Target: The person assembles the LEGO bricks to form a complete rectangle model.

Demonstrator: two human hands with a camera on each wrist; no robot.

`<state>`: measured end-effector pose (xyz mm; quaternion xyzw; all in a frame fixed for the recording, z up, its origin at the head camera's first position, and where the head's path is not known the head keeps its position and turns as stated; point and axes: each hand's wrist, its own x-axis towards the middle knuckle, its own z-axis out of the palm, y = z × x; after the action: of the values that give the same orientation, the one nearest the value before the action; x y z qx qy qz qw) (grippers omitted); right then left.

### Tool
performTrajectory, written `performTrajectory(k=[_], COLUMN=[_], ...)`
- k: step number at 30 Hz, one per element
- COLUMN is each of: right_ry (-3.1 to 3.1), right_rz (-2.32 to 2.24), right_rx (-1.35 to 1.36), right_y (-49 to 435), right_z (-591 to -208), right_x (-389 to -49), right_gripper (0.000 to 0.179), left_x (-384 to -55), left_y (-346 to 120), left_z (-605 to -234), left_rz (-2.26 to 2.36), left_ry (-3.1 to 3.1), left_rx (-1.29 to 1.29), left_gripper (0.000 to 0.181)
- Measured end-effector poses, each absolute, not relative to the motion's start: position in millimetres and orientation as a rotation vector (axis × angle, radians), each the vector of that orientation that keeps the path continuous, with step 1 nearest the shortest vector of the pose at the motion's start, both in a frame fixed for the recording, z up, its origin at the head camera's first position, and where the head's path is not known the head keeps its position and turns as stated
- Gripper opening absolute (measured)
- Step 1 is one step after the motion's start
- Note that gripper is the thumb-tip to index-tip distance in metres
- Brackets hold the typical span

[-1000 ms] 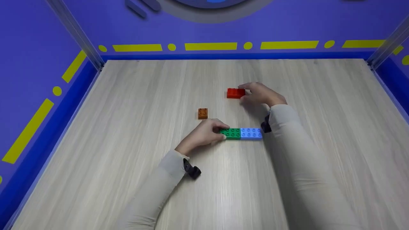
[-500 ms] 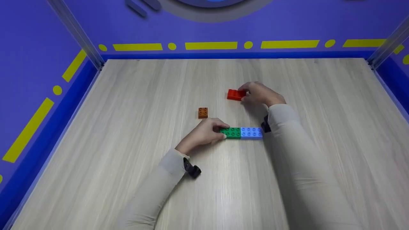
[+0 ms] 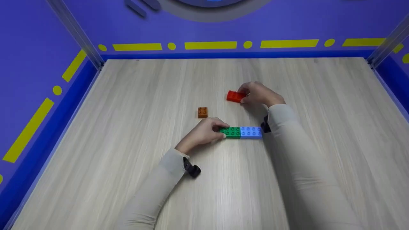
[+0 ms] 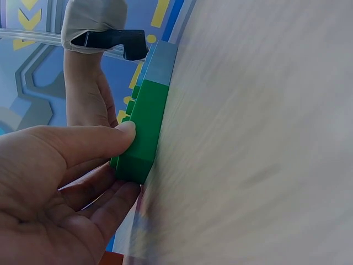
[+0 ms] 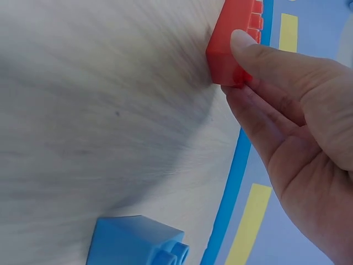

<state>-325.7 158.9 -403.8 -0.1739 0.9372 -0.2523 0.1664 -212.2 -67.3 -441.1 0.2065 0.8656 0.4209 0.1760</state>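
While the right hand's (image 3: 259, 95) thumb and fingers pinch the end of the red rectangular plastic brick (image 3: 234, 96) nearest its palm, the left hand (image 3: 206, 131) pinches the green rectangular studded plastic brick (image 3: 232, 132). Beyond the left fingertips, a light-blue studded plastic brick (image 3: 251, 132) abuts the green one. Just past the left knuckles, a small orange-brown studded plastic brick (image 3: 202, 112) lies on the pale wood-grain table (image 3: 143, 111).

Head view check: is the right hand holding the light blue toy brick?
No, the right hand grips the red toy brick, while the light blue toy brick sits end to end with the green one.
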Motion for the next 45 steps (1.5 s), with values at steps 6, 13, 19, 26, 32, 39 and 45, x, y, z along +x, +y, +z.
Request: performTrajectory(k=[6,13,19,26,32,39,45], right_ry=[2.652,2.635,2.631,2.632,2.632,2.623,2.621], right_rz=[-0.692,-0.699,-0.721,-0.725,-0.704,-0.718,-0.733], right_rx=[-0.428,-0.433,-0.461,-0.506,-0.528,-0.552,-0.572], right_y=[159,161,163,165,166,170,174], right_z=[-403,-404,-405,-406,-404,-404,-402], right_x=[-322,-320,-319,-317,-317,-314,-310], right_gripper=[0.046,0.044,0.042,0.040,0.041,0.039,0.038], left_x=[-212,-212,-213,-212,-213,-213,-213], left_y=[-68,-67,-67,-67,-66,-66,-66], left_z=[-441,-441,-441,-440,-440,-440,-439], left_rz=[1.187,1.190,1.194,1.204,1.199,1.186,1.161], left_ry=[2.452,2.444,2.444,2.437,2.443,2.450,2.461], left_rx=[0.573,0.562,0.578,0.584,0.591,0.585,0.580], left_gripper=[0.035,0.036,0.036,0.035,0.034,0.034,0.034])
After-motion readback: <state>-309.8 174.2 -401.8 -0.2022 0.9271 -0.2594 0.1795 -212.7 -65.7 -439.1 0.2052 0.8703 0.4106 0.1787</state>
